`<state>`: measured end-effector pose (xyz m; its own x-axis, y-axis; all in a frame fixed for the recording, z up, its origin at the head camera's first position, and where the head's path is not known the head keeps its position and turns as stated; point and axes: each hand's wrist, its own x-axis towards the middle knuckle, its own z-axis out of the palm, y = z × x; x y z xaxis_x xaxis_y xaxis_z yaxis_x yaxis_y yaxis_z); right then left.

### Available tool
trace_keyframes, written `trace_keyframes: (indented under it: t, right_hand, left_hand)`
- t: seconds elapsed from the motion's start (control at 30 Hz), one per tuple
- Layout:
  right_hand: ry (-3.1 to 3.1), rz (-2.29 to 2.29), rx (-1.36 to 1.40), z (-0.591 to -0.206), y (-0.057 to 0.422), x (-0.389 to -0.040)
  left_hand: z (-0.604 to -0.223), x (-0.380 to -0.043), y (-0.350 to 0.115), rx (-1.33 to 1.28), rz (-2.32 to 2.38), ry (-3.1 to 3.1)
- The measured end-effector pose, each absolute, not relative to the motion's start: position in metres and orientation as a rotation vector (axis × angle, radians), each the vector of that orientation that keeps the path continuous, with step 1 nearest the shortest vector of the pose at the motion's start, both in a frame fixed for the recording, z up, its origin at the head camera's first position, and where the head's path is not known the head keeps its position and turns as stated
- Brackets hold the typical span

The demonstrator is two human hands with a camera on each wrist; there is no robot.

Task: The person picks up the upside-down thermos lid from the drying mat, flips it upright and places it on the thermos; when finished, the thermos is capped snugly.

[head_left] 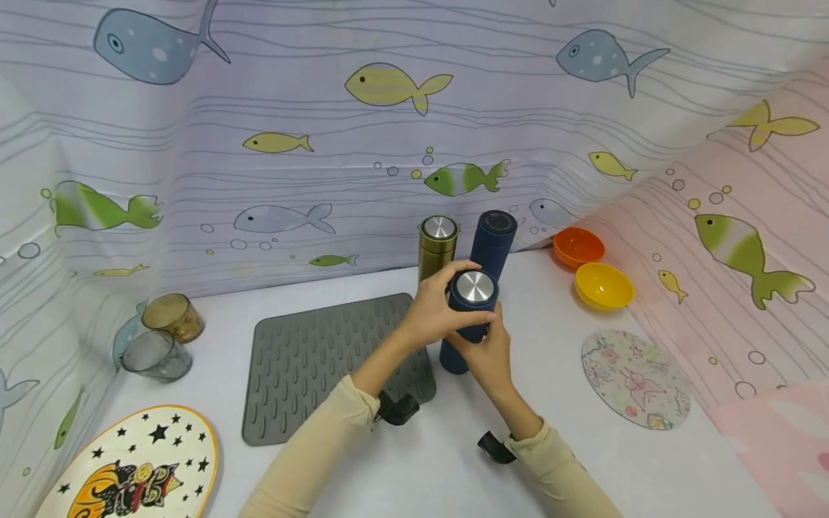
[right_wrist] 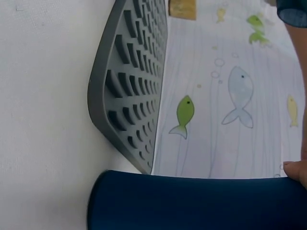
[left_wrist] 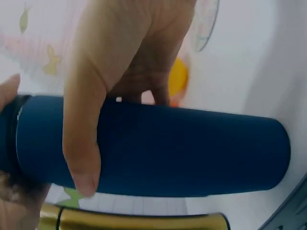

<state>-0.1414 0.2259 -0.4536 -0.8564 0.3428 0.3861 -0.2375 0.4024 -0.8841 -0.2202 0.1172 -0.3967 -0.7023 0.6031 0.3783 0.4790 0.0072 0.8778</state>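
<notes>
A dark blue thermos bottle (head_left: 455,357) with a silver-topped cap (head_left: 476,286) is upright in front of me, held by both hands. My left hand (head_left: 435,308) grips the cap, its thumb across the near side. Lower down, my right hand (head_left: 486,352) wraps the upper body, its thumb (left_wrist: 84,158) across the blue wall in the left wrist view. Right behind stand a second dark blue thermos (head_left: 494,244) and a gold thermos (head_left: 437,248). In the right wrist view the held bottle's lower body (right_wrist: 192,203) shows along the bottom edge.
To the left lies a grey ridged mat (head_left: 324,367). Farther left are a brown glass (head_left: 173,318), a grey glass (head_left: 157,356) and a cat-patterned plate (head_left: 188,446). On the right sit an orange bowl (head_left: 578,247), a yellow bowl (head_left: 604,286) and a round floral mat (head_left: 637,379).
</notes>
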Motion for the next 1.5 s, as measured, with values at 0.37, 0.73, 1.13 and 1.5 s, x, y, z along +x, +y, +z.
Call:
trace_keyframes:
  t: [0.37, 0.73, 1.13, 1.5]
  right_hand:
    - [-2.103, 1.492, -0.110, -0.467, 0.226, -0.148]
    - [-2.116, 1.463, -0.134, -0.430, 0.212, -0.133]
    - [-2.141, 1.466, -0.157, -0.465, 0.221, -0.148]
    - [-2.143, 1.473, -0.116, -0.429, 0.211, -0.131]
  left_hand:
    - [-0.397, -0.229, 0.106, 1.242, 1.752, 1.842]
    - [-0.392, -0.215, 0.114, 1.167, 1.708, 2.425]
    - [-0.397, -0.228, 0.104, 1.114, 1.706, 1.912]
    - [-0.399, -0.234, 0.106, 1.108, 1.756, 1.746]
